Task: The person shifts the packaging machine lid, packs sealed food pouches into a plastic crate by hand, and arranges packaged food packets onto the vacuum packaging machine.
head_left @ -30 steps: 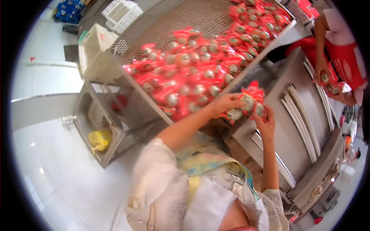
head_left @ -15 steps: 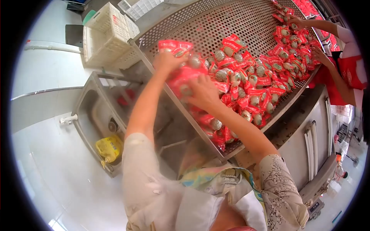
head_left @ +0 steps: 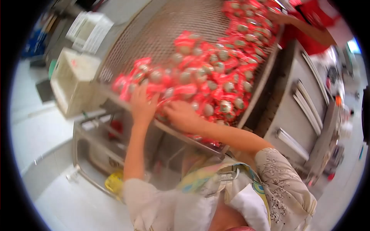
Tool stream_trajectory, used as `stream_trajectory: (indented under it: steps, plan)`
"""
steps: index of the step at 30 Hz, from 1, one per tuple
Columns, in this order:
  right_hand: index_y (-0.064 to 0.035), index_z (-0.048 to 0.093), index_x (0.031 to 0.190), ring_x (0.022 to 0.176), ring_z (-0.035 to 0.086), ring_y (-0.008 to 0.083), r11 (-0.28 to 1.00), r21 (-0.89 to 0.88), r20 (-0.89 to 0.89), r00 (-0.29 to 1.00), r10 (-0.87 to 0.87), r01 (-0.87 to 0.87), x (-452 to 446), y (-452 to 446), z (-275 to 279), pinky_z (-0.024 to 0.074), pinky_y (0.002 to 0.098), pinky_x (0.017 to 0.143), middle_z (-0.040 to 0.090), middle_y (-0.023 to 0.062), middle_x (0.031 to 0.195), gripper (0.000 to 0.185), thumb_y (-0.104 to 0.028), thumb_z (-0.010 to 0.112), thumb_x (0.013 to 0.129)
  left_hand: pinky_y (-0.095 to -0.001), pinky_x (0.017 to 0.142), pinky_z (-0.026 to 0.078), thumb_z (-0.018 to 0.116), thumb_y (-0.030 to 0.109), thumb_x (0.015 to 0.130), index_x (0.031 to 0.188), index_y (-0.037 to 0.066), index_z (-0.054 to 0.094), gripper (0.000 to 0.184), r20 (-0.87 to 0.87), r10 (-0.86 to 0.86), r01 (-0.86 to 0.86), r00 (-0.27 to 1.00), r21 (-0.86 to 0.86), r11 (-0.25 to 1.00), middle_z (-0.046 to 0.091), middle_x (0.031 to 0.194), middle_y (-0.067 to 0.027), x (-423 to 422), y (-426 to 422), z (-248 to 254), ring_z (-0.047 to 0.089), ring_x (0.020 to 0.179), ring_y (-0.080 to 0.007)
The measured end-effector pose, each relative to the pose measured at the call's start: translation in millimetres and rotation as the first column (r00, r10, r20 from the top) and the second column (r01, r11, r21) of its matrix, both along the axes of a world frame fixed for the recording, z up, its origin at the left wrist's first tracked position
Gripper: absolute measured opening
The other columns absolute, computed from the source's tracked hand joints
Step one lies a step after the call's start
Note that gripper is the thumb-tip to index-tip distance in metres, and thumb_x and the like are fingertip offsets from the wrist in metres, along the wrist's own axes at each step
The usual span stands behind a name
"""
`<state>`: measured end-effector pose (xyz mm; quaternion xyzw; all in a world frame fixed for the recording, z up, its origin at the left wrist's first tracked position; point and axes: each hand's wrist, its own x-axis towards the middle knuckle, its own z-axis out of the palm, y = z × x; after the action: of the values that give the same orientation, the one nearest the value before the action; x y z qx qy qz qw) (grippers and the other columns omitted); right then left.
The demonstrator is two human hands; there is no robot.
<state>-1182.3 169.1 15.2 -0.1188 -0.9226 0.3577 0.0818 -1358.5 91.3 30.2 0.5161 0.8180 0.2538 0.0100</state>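
Evidently, the red packets (head_left: 228, 87) lie heaped in the perforated metal tray (head_left: 140, 40); at its near side, the left hand (head_left: 143, 107) touches them with fingers parted, while the right hand's (head_left: 185, 116) are curled, blur concealing any pinch. Each should handle light, with slippery film over firm, possibly fragile contents, best held around the rounded middle.

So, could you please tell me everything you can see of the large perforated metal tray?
The large perforated metal tray is grey, with a base full of small holes and raised sides. Its upper-left part is bare; glossy red packets with pale, rounded contents heap over the rest. The left hand and right hand are among packets by its near side, and a co-worker's hand reaches in at the far right. Blur hides whether any hand touches the metal.
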Motion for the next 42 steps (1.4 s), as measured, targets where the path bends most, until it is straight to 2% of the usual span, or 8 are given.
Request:
stream_trajectory:
  steps: [5, 9, 15, 18, 22, 30, 35, 42]
  plan:
    - [-0.0040, 0.055, 0.108, 0.097, 0.052, 0.0340, 0.952, -0.042, -0.218, 0.927, -0.305, 0.303, 24, -19, 27, 0.0446, 0.0443, 0.081, 0.052, 0.0155, 0.108, 0.035, -0.018, 0.065, 0.078, -0.0474, 0.097, 0.039, 0.065, 0.026, 0.085, 0.123, -0.001, 0.052, 0.048, 0.466, 0.169, -0.212, 0.869, 0.041, 0.976, 0.051, 0.124, -0.0245, 20, -17, -38, 0.051, 0.111, -0.0388]
    - [-0.0028, 0.058, 0.108, 0.105, 0.052, 0.0347, 0.953, -0.082, -0.154, 0.941, -0.302, 0.292, 126, -22, 59, 0.0446, 0.0429, 0.088, 0.053, 0.0163, 0.117, 0.036, -0.018, 0.068, 0.076, -0.0464, 0.100, 0.037, 0.060, 0.030, 0.088, 0.124, -0.001, 0.052, 0.047, -0.378, 0.106, -0.067, 0.920, 0.117, 0.991, 0.050, 0.125, -0.0249, 65, 5, 15, 0.048, 0.115, -0.0389]
    - [-0.0031, 0.064, 0.097, 0.106, 0.054, 0.0304, 0.699, 0.004, -0.170, 0.689, -0.704, 0.715, 350, -96, 81, 0.0456, 0.0382, 0.091, 0.057, 0.0146, 0.113, 0.025, -0.019, 0.067, 0.078, -0.0493, 0.086, 0.046, 0.054, 0.035, 0.089, 0.113, -0.002, 0.059, 0.044, 0.035, -0.180, 0.157, 0.983, -0.670, 0.726, 0.059, 0.109, -0.0263, 20, 35, -41, 0.056, 0.104, -0.0385]
    - [-0.0058, 0.064, 0.098, 0.106, 0.054, 0.0297, 0.375, -0.006, -0.101, 0.372, -0.923, 0.927, 458, -178, 92, 0.0469, 0.0385, 0.089, 0.059, 0.0113, 0.111, 0.024, -0.021, 0.065, 0.080, -0.0440, 0.094, 0.042, 0.055, 0.039, 0.087, 0.118, -0.003, 0.056, 0.052, -0.613, 0.142, -0.396, 0.777, -0.300, 0.868, 0.060, 0.113, -0.0259, 90, 49, -33, 0.055, 0.106, -0.0427]
    - [-0.0090, 0.066, 0.098, 0.103, 0.056, 0.0295, -0.148, -0.061, -0.015, -0.149, -0.989, 0.987, 545, -318, 71, 0.0476, 0.0383, 0.086, 0.061, 0.0091, 0.107, 0.023, -0.024, 0.065, 0.081, -0.0514, 0.091, 0.042, 0.059, 0.031, 0.086, 0.130, -0.009, 0.041, 0.062, -0.241, -0.258, 0.276, 0.936, 0.045, 0.960, 0.053, 0.117, -0.0322, 247, 74, 34, 0.055, 0.103, -0.0437]
    - [-0.0072, 0.067, 0.099, 0.091, 0.061, 0.0281, -0.592, -0.428, 0.386, -0.454, -0.803, 0.683, 554, -478, 35, 0.0489, 0.0353, 0.079, 0.062, 0.0115, 0.097, 0.028, -0.028, 0.063, 0.081, -0.0403, 0.106, 0.032, 0.069, 0.015, 0.082, 0.135, -0.006, 0.038, 0.065, 0.041, -0.951, 0.946, 0.305, 0.105, 0.308, 0.047, 0.133, -0.0246, 594, -7, 47, 0.044, 0.125, -0.0362]
    - [-0.0050, 0.067, 0.102, 0.088, 0.062, 0.0245, -0.666, -0.372, 0.291, -0.599, -0.746, 0.647, 570, -492, 28, 0.0497, 0.0322, 0.078, 0.061, 0.0112, 0.099, 0.028, -0.024, 0.067, 0.081, -0.0365, 0.104, 0.036, 0.069, 0.007, 0.081, 0.137, -0.001, 0.037, 0.065, 0.341, -0.931, 0.991, -0.127, 0.006, -0.133, 0.050, 0.130, -0.0231, 688, -78, 27, 0.048, 0.123, -0.0331]
    - [-0.0048, 0.062, 0.105, 0.088, 0.061, 0.0253, -0.826, -0.321, 0.159, -0.833, -0.530, 0.464, 619, -516, 43, 0.0498, 0.0346, 0.078, 0.059, 0.0118, 0.101, 0.030, -0.022, 0.068, 0.081, -0.0382, 0.107, 0.034, 0.067, 0.012, 0.082, 0.138, -0.001, 0.036, 0.065, 0.597, -0.772, 0.937, -0.218, -0.093, -0.337, 0.046, 0.137, -0.0210, 771, -130, -21, 0.044, 0.128, -0.0316]
